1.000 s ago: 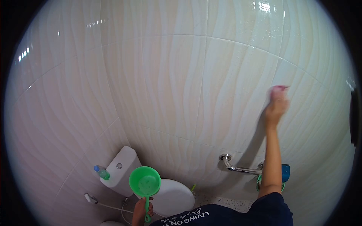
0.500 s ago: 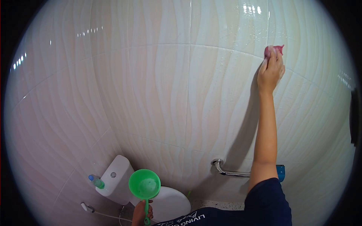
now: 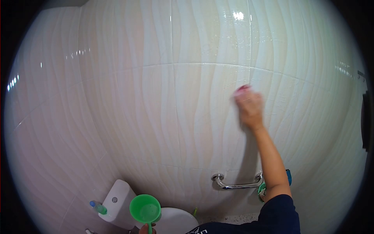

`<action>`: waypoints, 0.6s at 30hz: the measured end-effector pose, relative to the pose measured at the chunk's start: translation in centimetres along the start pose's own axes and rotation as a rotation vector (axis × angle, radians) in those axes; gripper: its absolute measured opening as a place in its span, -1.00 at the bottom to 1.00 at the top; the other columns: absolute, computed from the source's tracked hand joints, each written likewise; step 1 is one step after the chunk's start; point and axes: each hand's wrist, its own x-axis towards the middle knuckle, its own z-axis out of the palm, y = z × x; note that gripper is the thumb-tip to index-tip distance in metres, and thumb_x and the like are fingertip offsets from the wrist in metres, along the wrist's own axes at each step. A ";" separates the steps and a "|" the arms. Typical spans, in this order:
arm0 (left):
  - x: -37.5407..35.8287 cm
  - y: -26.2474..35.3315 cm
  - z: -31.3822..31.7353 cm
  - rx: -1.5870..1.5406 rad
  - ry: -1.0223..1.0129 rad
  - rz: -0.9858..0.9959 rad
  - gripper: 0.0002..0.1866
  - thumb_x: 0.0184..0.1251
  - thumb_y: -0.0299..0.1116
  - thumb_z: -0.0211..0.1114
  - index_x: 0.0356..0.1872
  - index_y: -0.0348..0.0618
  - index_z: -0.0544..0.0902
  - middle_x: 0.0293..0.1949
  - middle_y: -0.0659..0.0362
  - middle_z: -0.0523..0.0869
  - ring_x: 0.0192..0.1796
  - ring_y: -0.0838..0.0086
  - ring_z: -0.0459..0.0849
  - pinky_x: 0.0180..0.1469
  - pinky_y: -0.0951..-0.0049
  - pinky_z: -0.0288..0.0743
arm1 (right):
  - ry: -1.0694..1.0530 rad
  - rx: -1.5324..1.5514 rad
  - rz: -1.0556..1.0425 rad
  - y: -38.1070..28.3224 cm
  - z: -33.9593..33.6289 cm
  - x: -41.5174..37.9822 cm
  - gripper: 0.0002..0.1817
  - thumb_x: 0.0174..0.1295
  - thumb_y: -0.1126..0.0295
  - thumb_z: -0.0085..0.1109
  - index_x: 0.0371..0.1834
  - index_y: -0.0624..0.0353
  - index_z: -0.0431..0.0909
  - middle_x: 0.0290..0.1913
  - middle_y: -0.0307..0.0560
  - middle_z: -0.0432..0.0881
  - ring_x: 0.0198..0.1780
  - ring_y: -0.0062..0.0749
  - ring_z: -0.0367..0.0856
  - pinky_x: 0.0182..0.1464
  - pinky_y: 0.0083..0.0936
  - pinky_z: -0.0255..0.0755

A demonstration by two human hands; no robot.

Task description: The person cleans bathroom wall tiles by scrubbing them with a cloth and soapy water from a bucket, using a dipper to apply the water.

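Observation:
My right hand (image 3: 250, 109), smeared by motion, presses a pink cloth (image 3: 244, 89) against the tiled wall (image 3: 202, 128), just under the horizontal joint between tiles. Wet streaks and droplets shine on the tiles above it. Low in the view, my left hand (image 3: 146, 229) grips the handle of a green water dipper (image 3: 145, 208). The dipper's bowl faces up and looks to have some liquid in it. It overlaps the edge of the white toilet's closed lid (image 3: 175, 218); most of my left hand is cut off by the frame.
A chrome grab bar (image 3: 237, 186) is fixed to the wall below my right arm, with a green and blue object (image 3: 261, 192) partly hidden behind the arm. On the toilet tank (image 3: 119, 201) stands a small bottle (image 3: 98, 207) with a blue cap. A spray hose head sits at bottom left.
My right hand has slid the cloth down and to the left along the wall. The view has shifted, so the dipper and toilet sit lower; more of the grab bar shows.

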 end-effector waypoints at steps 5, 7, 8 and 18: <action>1.3 -0.9 -0.1 0.116 -0.025 0.027 -0.57 0.45 -0.03 -0.13 -0.07 -0.19 0.51 -0.64 0.30 0.39 -0.63 0.59 0.32 -0.57 0.56 0.24 | 0.447 -0.333 0.596 13.1 -7.3 0.5 -0.56 0.18 0.50 -0.08 0.18 0.08 0.42 0.19 0.05 0.42 0.26 -0.05 0.30 0.29 -0.19 0.13; 2.0 -1.2 0.1 0.132 -0.033 0.033 -0.57 0.46 -0.04 -0.15 -0.05 -0.19 0.50 -0.65 0.31 0.38 -0.64 0.59 0.32 -0.58 0.56 0.24 | 0.569 -0.344 0.762 16.9 -7.3 0.2 -0.61 0.21 0.48 -0.08 0.15 0.11 0.43 0.18 0.03 0.43 0.26 -0.06 0.31 0.27 -0.19 0.15; 2.3 -1.3 0.3 0.136 -0.036 0.038 -0.57 0.46 -0.05 -0.16 -0.04 -0.19 0.50 -0.65 0.31 0.37 -0.65 0.59 0.32 -0.58 0.56 0.24 | 0.573 -0.355 0.760 17.6 -7.0 0.5 -0.61 0.21 0.48 -0.08 0.15 0.11 0.43 0.18 0.03 0.43 0.26 -0.06 0.31 0.27 -0.19 0.15; 3.8 1.7 4.4 -0.101 -0.148 -0.232 -0.63 0.46 -0.09 -0.15 -0.09 -0.16 0.49 -0.69 0.33 0.34 -0.70 0.59 0.30 -0.63 0.57 0.21 | -0.143 0.107 -0.022 2.0 -2.8 8.3 -0.54 0.15 0.32 0.13 0.18 -0.17 0.44 0.29 -0.17 0.35 0.36 -0.31 0.23 0.38 0.02 -0.13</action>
